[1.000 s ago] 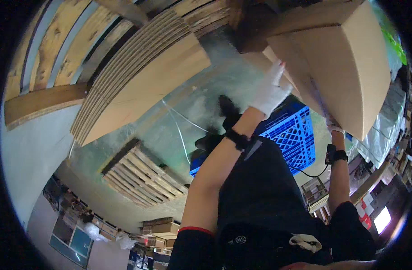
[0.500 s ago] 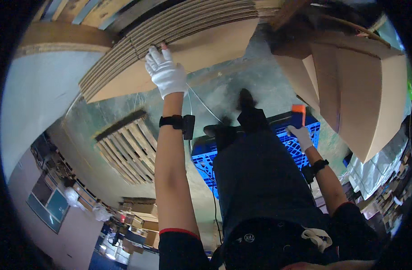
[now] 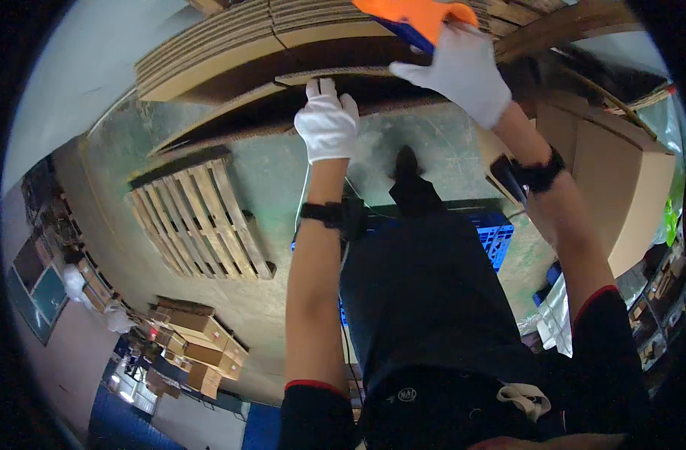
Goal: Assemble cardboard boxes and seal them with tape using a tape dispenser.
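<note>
My left hand (image 3: 328,127), in a white glove, has its fingers curled over the upper edge of a flattened cardboard carton (image 3: 241,124). The carton leans away from the stack of flattened cartons (image 3: 208,56) behind it, its sides slightly parted with a dark gap between them. Above and to the right, my right hand (image 3: 466,79), also gloved, is closed around an orange-and-blue handheld tool (image 3: 414,15). Its thumb sticks out to the left, over the carton's edge. The frame's top cuts the tool off, so its kind is unclear.
A wooden pallet (image 3: 196,217) lies on the floor at left. A blue plastic pallet (image 3: 496,244) is partly hidden by my legs. At right stands a large brown carton (image 3: 613,180), with a wooden beam (image 3: 575,26) beyond it. More boxes (image 3: 200,334) sit at lower left.
My right hand has risen from beside my leg to the stack, carrying the tool. My left hand has shifted right and down, and a carton now stands apart from the stack.
</note>
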The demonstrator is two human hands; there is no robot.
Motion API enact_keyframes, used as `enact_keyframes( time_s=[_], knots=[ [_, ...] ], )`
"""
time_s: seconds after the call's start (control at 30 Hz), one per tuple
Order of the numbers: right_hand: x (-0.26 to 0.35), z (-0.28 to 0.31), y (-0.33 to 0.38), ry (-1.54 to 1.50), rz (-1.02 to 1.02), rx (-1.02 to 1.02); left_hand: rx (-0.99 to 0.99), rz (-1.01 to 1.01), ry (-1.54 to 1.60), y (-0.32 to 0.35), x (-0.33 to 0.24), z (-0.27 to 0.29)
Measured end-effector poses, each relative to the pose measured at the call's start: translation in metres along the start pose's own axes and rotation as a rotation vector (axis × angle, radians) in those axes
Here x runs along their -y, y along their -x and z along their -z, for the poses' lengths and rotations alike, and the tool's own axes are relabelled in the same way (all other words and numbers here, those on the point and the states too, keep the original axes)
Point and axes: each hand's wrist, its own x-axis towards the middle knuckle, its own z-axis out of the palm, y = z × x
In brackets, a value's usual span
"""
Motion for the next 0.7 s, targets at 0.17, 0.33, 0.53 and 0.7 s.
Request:
enact_keyframes(
  time_s=[0.17, 0.33, 0.53, 0.7],
  knots=[
    [0.022, -0.061, 0.047, 0.273, 0.166, 0.300, -0.598, 0.369, -0.263, 0.034, 0.061, 0.014],
    [0.076, -0.054, 0.115, 0.008, -0.192, 0.452, -0.470, 1.167, 1.039, 0.065, 0.174, 0.022],
    [0.139, -0.007, 0.142, -0.104, -0.431, 0.501, -0.013, 0.724, 0.820, 0.113, 0.288, 0.040],
    [0.177, 0.012, 0.181, -0.229, -0.727, 0.399, 0.137, 0.709, 1.000, 0.159, 0.305, 0.117]
  ],
)
